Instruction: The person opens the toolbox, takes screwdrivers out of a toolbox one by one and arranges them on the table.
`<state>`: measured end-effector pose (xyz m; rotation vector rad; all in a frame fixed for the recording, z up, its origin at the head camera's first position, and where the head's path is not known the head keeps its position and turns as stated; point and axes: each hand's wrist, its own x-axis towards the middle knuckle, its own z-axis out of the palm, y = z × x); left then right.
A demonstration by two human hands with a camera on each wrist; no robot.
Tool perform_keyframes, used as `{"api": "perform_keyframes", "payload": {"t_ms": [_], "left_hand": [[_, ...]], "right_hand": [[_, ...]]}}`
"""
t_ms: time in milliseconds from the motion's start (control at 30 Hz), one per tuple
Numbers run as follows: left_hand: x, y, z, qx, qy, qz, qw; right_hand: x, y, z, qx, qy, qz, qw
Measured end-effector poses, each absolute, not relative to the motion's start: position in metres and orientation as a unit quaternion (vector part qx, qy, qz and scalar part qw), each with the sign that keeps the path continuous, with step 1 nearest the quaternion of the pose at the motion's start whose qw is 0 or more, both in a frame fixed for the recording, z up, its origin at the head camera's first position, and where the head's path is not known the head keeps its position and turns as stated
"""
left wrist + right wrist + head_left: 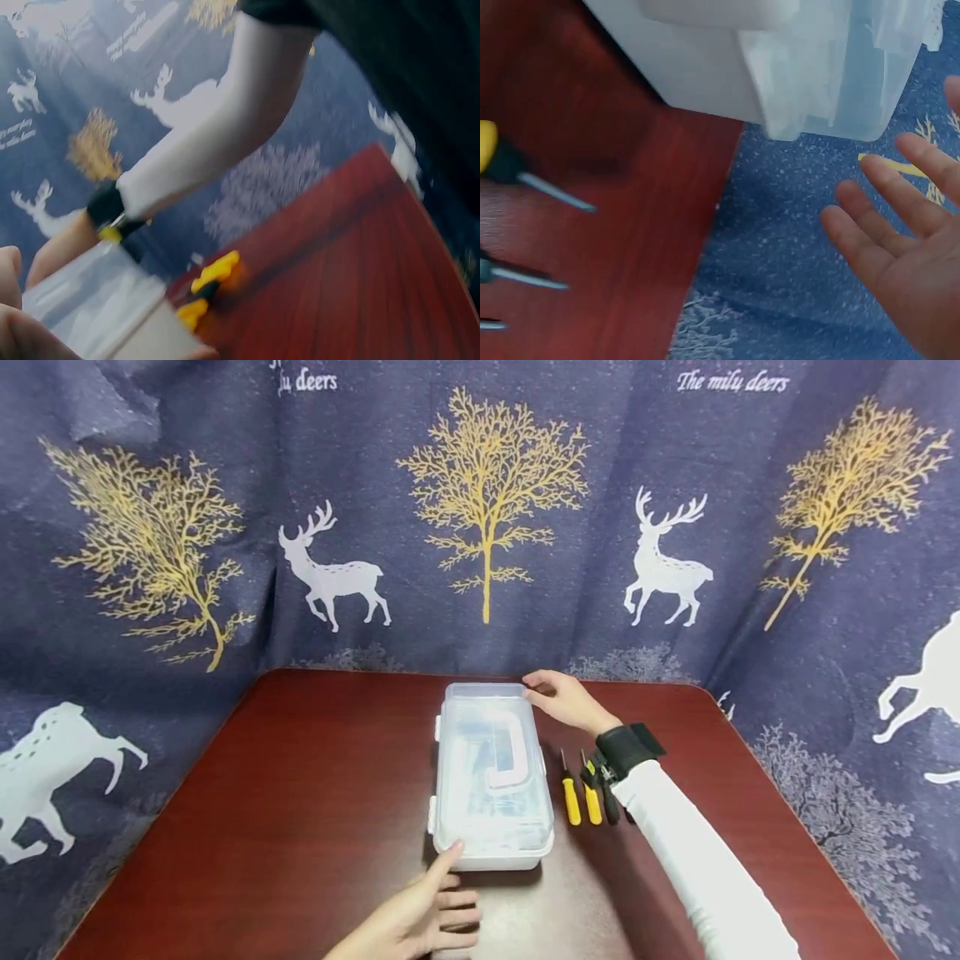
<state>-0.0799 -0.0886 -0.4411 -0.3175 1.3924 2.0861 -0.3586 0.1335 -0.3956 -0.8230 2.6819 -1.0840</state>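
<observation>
A clear-lidded plastic storage box [480, 827] with a white base and a white handle [516, 752] stands lengthwise on the table, its lid down. At its near end is my left hand [420, 910], fingers spread and thumb tip at the near left corner. My right hand [566, 697] is at the far right corner, its fingertips right at the lid's edge in the head view. In the right wrist view the fingers of that hand [907, 240] are extended beside the box [705, 67]. Pale contents show blurrily through the lid.
Right of the box lie several screwdrivers, two with yellow handles [572, 802] [593, 806] and a dark-handled one [611, 806], partly under my right forearm. The dark red table [322, 793] ends at a blue curtain [525, 643] printed with deer and trees.
</observation>
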Motion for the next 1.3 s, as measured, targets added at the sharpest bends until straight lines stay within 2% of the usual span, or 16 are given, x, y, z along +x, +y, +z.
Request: {"api": "perform_keyframes", "payload": {"t_ms": [100, 233, 500, 667, 1000, 1300], "left_hand": [[-0.085, -0.073, -0.434, -0.117, 0.480, 0.804, 0.329], [-0.093, -0.058, -0.429, -0.118, 0.470, 0.812, 0.325], [-0.104, -0.052, -0.432, -0.132, 0.471, 0.813, 0.316], [-0.106, -0.054, -0.434, -0.135, 0.484, 0.808, 0.309], [-0.107, -0.078, -0.429, -0.134, 0.517, 0.795, 0.289], [-0.123, -0.109, -0.422, -0.151, 0.562, 0.770, 0.261]], "right_hand": [[-0.367, 0.124, -0.392, -0.287, 0.890, -0.342, 0.093], [-0.372, 0.112, -0.396, -0.302, 0.889, -0.323, 0.118], [-0.371, 0.108, -0.406, -0.296, 0.895, -0.318, 0.100], [-0.371, 0.108, -0.405, -0.291, 0.893, -0.325, 0.109], [-0.364, 0.111, -0.404, -0.269, 0.899, -0.328, 0.103], [-0.357, 0.119, -0.403, -0.251, 0.902, -0.341, 0.084]]}}
